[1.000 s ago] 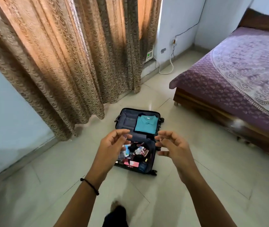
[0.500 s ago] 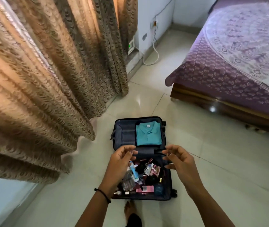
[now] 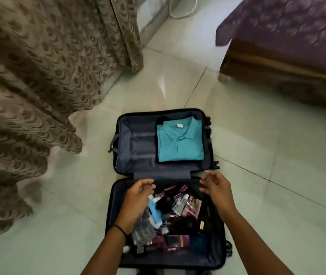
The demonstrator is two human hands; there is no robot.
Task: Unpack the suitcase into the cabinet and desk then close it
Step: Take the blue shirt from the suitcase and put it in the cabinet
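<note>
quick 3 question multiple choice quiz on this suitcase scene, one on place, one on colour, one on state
1. In the suitcase, the folded shirt lies:
A) in the far half
B) in the near half
C) on the floor beside it

2. The shirt is:
A) red
B) teal
C) white

3. The left hand and right hand:
A) hold the shirt
B) hold nothing, over the near half
C) press the lid shut

Answers:
1A, it lies in the half farther from the person.
2B, the cloth is blue-green.
3B, the fingers are loosely curled with nothing in them.
</note>
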